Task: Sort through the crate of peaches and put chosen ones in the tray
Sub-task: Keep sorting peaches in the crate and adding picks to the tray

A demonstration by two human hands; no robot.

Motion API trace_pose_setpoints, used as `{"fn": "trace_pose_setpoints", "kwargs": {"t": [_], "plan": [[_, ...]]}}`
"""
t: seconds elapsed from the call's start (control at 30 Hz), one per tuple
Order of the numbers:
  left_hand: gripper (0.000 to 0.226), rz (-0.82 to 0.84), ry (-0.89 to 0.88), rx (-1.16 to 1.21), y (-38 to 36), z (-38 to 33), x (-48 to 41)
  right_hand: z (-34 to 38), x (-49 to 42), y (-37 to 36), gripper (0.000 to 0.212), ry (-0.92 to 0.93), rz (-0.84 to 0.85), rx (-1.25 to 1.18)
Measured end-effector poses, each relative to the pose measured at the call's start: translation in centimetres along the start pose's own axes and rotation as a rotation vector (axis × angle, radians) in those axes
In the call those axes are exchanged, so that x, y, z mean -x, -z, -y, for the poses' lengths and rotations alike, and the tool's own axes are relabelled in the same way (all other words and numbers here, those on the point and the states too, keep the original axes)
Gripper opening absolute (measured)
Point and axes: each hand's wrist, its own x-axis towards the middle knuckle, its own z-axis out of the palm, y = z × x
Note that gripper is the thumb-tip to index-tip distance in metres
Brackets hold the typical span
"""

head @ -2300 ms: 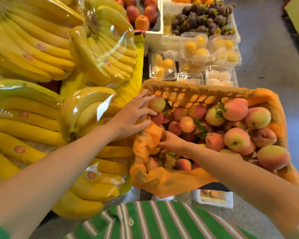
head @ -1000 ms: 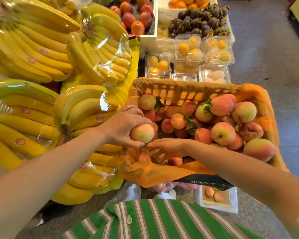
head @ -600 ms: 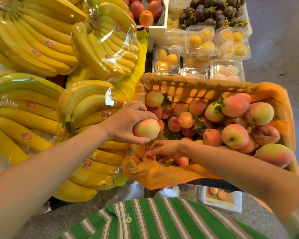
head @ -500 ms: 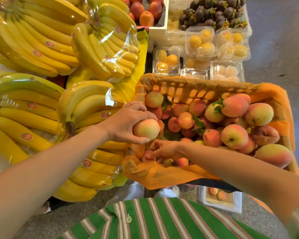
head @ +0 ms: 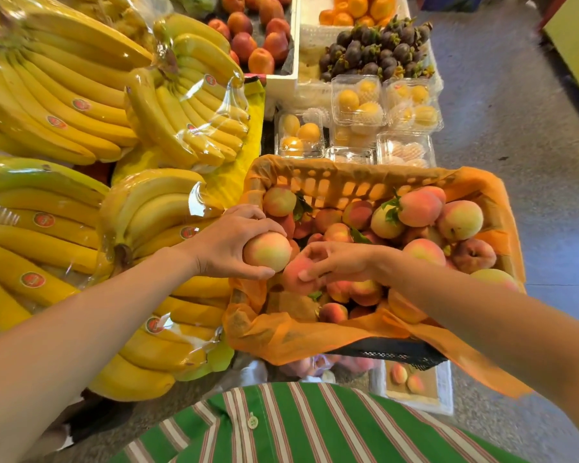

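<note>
While we reach in from either side, our left hand hangs over the crate's near-left corner, forearm stretched in from the lower left, wrist straight, knuckles up. Its fingers curl over the top of a pale yellow-pink peach and the thumb closes underneath, so this peach is lifted clear of the pile. Our right hand comes from the lower right with the forearm crossing the crate's near edge. The wrist bends slightly inward, and the fingers and thumb are clamped on a redder peach just beside the pale one, above the fruit at the crate's near-left end. We cannot tell whether the two held peaches touch. More peaches fill the crate, heaped highest toward its right end, on an orange liner that spills over the near rim. A white tray lies on the floor below the crate's near edge, partly hidden by it, with two peaches inside. Wrapped bananas lie to the crate's left, and clear boxes of yellow fruit sit beyond its far wall.
</note>
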Motion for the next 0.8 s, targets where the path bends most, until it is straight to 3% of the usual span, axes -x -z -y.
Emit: {"fn": "trace_pose_setpoints", "kwargs": {"t": [0.17,0.3,0.43,0.6,0.73,0.8], "plan": [[0.066,-0.057,0.046,0.132,0.6,-1.3,-0.7,0.8,4.7,0.7,0.053,0.153,-0.028,-0.132],[0.070,-0.146,0.154,0.557,1.3,-3.4,-1.8,0.8,7.5,0.5,0.059,0.298,-0.148,-0.223],[0.071,-0.147,0.220,0.856,0.9,-5.0,-3.3,0.3,9.8,-0.3,0.062,0.475,-0.343,-0.167],[0.064,0.046,0.284,1.342,0.6,-6.0,-4.5,-0.4,11.8,-0.9,0.049,0.492,-0.419,-0.308],[0.036,0.135,0.276,1.483,0.4,-7.0,-5.4,-0.7,13.2,-1.1,0.037,0.390,-0.450,-0.463],[0.039,0.152,0.292,1.473,0.2,-7.6,-5.9,-1.0,13.9,-1.1,0.045,0.373,-0.436,-0.522]]}}
